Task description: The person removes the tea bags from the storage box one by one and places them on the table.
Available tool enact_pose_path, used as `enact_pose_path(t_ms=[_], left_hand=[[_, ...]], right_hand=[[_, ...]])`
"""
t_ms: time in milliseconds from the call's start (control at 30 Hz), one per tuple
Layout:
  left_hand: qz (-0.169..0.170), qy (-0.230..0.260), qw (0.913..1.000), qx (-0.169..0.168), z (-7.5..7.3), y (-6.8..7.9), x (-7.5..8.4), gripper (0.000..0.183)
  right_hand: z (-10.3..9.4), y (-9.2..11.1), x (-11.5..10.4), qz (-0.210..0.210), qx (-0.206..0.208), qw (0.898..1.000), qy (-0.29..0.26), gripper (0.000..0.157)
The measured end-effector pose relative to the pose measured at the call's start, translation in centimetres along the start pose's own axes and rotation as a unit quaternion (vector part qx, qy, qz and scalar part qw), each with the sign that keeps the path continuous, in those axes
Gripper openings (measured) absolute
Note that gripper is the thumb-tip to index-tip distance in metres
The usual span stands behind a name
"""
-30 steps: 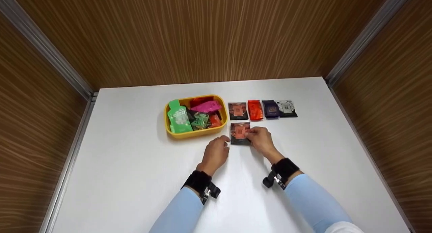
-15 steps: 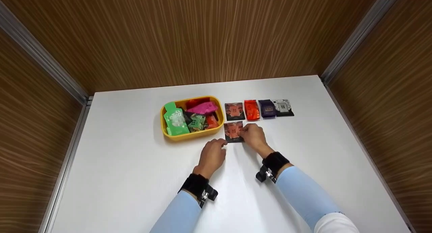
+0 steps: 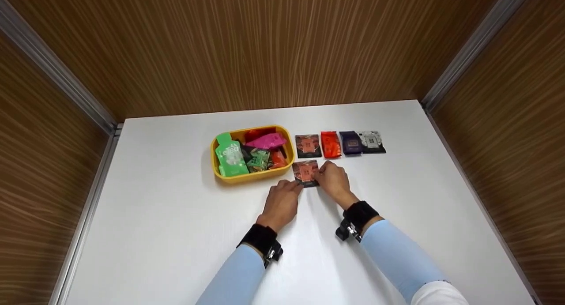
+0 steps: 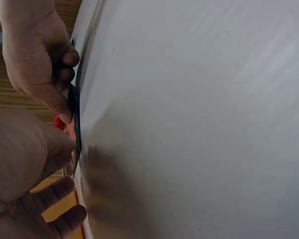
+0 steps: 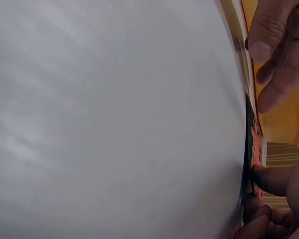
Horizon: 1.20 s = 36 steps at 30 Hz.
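A square black tea sachet [image 3: 304, 170] with a coral label lies in front of a matching sachet [image 3: 308, 146]. My right hand [image 3: 334, 181] pinches its right edge, thumb on top and fingers curled below, as the right wrist view shows. At the front left corner, my left hand [image 3: 281, 202] has its fingertips right at the sachet. The left wrist view shows that hand's fingers [image 4: 60, 191] loosely spread and its thumb overlapping the sachet. Beside the left hand stands a yellow tray [image 3: 238, 178] of mixed packets.
Right of the matching sachet, a red packet [image 3: 331, 144], a dark purple packet [image 3: 351, 143] and a black-and-white sachet [image 3: 371, 141] continue the row. Inside the tray lie a green LeTea pouch [image 3: 231, 157] and a pink packet [image 3: 267, 141]. Wood-grain panels [image 3: 282, 49] enclose the white table [image 3: 167, 199].
My left hand has come closer to the sachet's front left corner, its fingertips now overlapping it. My right hand keeps its pinch on the sachet, which has shifted slightly left towards the tray.
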<state>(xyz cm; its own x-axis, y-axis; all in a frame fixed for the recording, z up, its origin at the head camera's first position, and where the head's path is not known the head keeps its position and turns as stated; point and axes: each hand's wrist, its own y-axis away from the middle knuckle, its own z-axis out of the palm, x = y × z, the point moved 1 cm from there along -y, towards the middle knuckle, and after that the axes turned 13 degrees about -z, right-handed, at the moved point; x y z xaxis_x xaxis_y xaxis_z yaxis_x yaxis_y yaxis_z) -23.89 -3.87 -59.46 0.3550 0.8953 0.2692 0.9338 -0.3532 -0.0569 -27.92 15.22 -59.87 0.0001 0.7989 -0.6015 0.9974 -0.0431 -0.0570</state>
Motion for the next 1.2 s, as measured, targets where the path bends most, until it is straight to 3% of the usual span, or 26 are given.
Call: enact_pose_path(t_ms=[233,567,767,967,1067,1200], left_hand=[[0.003,-0.024,0.9995,-0.019,0.1,0.0,0.2,0.035],[-0.006,-0.005,0.9996,-0.026,-0.6,0.1,0.1,0.036],[-0.028,0.075,0.9967,0.015,-3.0,0.1,-0.2,0.032],[-0.049,0.176,0.9792,0.088,-6.3,-0.8,-2.0,0.022],[-0.073,0.187,0.9738,0.107,-7.5,-1.5,-3.5,0.02],[-0.13,0.173,0.9716,0.096,-8.6,-2.4,-5.7,0.024]], right_hand=[[0.1,0.2,-0.1,0.003,-0.004,1.0,0.003,0.026],[-0.5,0.1,-0.4,0.007,-0.014,1.0,-0.003,0.027],[-1.7,-0.7,-2.4,-0.025,0.012,1.0,-0.004,0.029],[-2.3,-2.1,-6.3,-0.098,0.032,0.995,-0.016,0.018],[-2.1,-3.0,-8.2,-0.13,0.028,0.991,-0.025,0.015],[-1.3,-4.3,-10.3,-0.154,0.008,0.987,-0.04,0.015]])
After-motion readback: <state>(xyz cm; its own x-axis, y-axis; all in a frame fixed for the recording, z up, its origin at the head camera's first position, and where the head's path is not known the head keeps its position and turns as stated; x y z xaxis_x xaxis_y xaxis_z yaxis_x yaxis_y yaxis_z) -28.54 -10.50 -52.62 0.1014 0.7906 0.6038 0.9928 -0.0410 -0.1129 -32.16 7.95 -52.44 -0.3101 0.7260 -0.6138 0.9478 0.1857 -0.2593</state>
